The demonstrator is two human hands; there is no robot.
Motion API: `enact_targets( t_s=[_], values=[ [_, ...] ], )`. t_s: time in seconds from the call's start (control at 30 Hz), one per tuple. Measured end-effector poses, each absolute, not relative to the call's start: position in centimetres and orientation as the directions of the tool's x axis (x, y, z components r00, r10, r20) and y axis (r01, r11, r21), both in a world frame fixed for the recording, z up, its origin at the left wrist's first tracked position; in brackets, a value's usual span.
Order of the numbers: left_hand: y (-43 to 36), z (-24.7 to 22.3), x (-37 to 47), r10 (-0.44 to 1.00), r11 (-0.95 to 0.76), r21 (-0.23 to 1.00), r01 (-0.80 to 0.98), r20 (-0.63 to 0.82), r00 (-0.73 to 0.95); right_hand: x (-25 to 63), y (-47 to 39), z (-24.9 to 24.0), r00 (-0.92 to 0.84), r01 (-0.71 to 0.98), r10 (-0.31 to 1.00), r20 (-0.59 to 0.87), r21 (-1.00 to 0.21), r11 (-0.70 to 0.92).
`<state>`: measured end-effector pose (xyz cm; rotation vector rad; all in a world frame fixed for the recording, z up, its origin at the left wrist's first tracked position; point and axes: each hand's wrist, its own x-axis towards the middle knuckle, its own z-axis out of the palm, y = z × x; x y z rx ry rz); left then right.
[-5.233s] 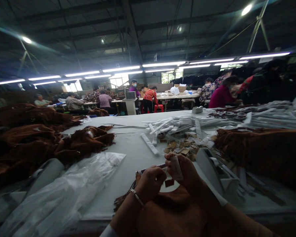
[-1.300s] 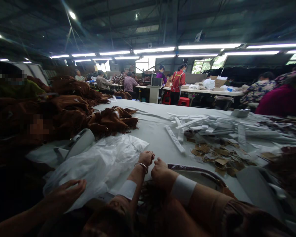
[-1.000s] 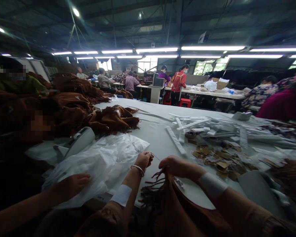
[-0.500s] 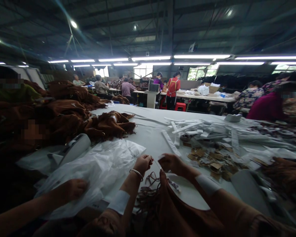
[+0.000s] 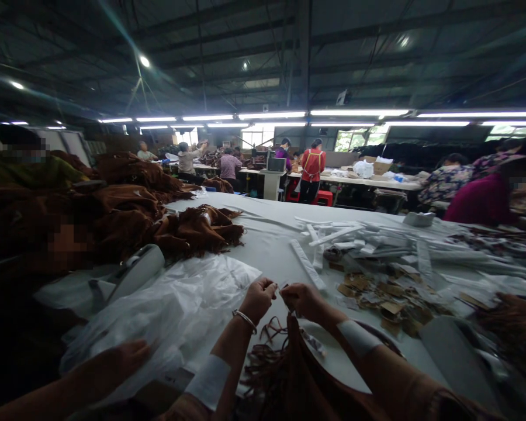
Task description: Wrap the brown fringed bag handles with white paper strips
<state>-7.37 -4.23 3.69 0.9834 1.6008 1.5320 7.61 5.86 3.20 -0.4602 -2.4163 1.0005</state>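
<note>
Apparently, the brown fringed bag [image 5: 297, 356], if I judge its kind correctly, stands in a peak just below the fingers of the right hand [image 5: 304, 299] and spreads from there towards the person. Whether these fingers touch the peak, I cannot tell; they are curled, but how tightly they are closed does not show. The left hand [image 5: 256, 297] is just beside, with its fingertips pinched together on a small pale bit [image 5: 274, 286], too small to name.

The bag's material looks soft and limp, so I expect it to be light enough for one hand, to fold easily and to need support. It does not look fragile or slippery. The dark fringe [image 5: 263, 365], below the left fingers, is thin and loose and could tangle; I think it is not a good place to hold. The gathered peak under the right fingers seems a better grip.

On the desk [image 5: 263, 242], the thin plastic sheet [image 5: 197, 301], left of the left fingers, looks slippery. A pile of cardboard tags [image 5: 392, 307] lies right of the right fingers. Another person's hand [image 5: 131, 355] is lower left of the left fingers.
</note>
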Motion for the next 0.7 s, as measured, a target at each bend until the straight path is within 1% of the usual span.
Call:
enact_targets(
  t_s=[0.07,0.2,0.33,0.43,0.5,0.6,0.67,0.7],
  values=[
    [-4.3,4.0,-7.4,0.889,-0.002,0.998,0.062,0.030,-0.458,7.0,5.7,3.3,-0.847,0.089,0.441,0.297,-0.739,0.668],
    [-4.3,4.2,-7.3,0.890,0.001,1.000,0.029,0.013,-0.456,6.7,5.7,3.5,-0.845,0.066,0.430,0.319,-0.735,0.675],
    [-4.4,4.3,-7.0,0.890,0.027,0.998,-0.049,-0.047,-0.454,7.3,5.3,4.3,-0.845,0.058,0.403,0.350,-0.690,0.721],
    [-4.7,4.4,-6.6,0.897,0.050,0.988,-0.147,-0.109,-0.429,7.6,4.9,5.0,-0.815,0.086,0.423,0.396,-0.638,0.765],
    [-5.2,4.5,-6.2,0.924,0.087,0.971,-0.225,-0.163,-0.347,7.8,4.8,5.3,-0.779,0.130,0.450,0.437,-0.589,0.797],
    [-6.1,4.4,-5.6,0.963,0.182,0.941,-0.287,-0.230,-0.144,8.1,4.8,5.2,-0.755,0.188,0.469,0.459,-0.533,0.825],
    [-6.4,4.3,-5.4,0.972,0.210,0.933,-0.291,-0.232,-0.042,8.5,4.9,4.8,-0.771,0.175,0.461,0.439,-0.550,0.817],
    [-6.5,4.3,-5.4,0.977,0.196,0.936,-0.292,-0.212,-0.026,8.7,5.0,4.6,-0.771,0.165,0.471,0.429,-0.579,0.798]
  ],
)
